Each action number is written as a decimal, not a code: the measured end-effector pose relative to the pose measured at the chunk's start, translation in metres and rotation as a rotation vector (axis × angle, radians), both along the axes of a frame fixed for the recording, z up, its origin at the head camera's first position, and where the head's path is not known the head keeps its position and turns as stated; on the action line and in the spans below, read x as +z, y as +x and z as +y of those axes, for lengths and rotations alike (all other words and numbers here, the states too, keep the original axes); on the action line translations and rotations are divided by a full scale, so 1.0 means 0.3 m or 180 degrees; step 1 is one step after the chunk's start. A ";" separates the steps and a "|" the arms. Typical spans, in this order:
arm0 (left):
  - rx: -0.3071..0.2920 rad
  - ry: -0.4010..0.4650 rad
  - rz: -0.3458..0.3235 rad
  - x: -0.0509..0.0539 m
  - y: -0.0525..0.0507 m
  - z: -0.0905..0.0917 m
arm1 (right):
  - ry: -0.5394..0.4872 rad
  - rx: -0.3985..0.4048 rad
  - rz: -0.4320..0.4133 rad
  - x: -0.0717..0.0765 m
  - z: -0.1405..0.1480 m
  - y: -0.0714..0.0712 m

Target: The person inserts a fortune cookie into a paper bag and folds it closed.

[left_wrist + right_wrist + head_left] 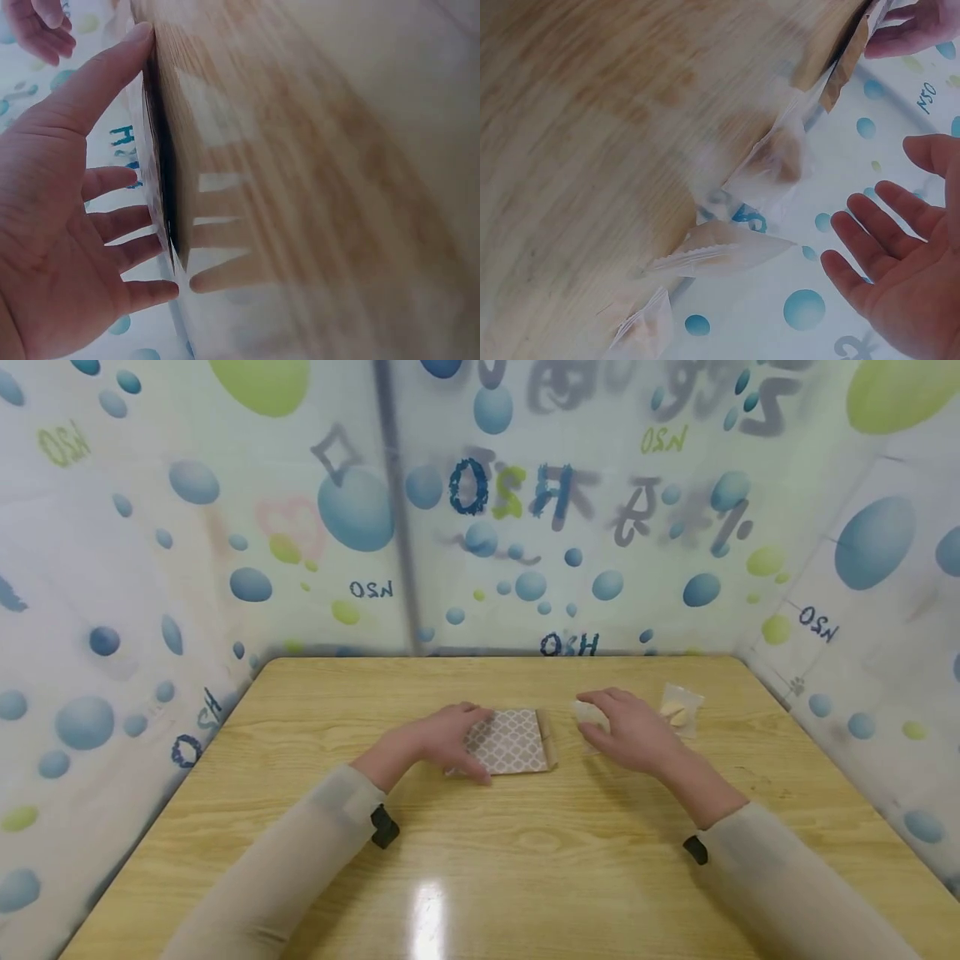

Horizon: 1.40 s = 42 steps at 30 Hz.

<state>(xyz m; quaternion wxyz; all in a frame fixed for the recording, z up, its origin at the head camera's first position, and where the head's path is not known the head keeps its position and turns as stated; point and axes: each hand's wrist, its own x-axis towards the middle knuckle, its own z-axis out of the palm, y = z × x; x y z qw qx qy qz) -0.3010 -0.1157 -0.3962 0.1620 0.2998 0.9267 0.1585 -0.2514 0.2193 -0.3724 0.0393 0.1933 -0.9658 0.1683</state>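
A flat grey-and-white patterned packet (508, 743) with a brown right edge lies on the table. The left hand (448, 742) rests at its left side, thumb and fingers spread. In the left wrist view, that hand (75, 217) has straight, separated fingers along the packet's thin dark edge (163, 165). Over a small translucent packet (592, 713) is the right hand (633, 731), partly covering it. The right wrist view has the right hand (907, 262) with loosely extended fingers, apart from the clear packets (772, 161) beside it.
Behind the right hand lies a clear packet (681, 712) with a pale yellowish item inside. The right wrist view has further clear packets (720, 251) on the wooden table (525, 860). A curtain (480, 568) with blue and green dots stands along the table's back and sides.
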 end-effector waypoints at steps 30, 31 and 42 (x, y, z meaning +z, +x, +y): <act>0.0099 0.0491 0.0316 0.017 0.079 -0.050 | -0.1271 0.0295 -0.0545 -0.003 -0.082 0.018; 0.0091 0.0509 0.0326 0.017 0.081 -0.050 | -0.1256 0.0288 -0.0576 -0.006 -0.087 0.017; -0.0155 0.0904 0.0286 0.019 0.096 -0.041 | -0.1424 0.0308 -0.0941 -0.015 -0.128 0.010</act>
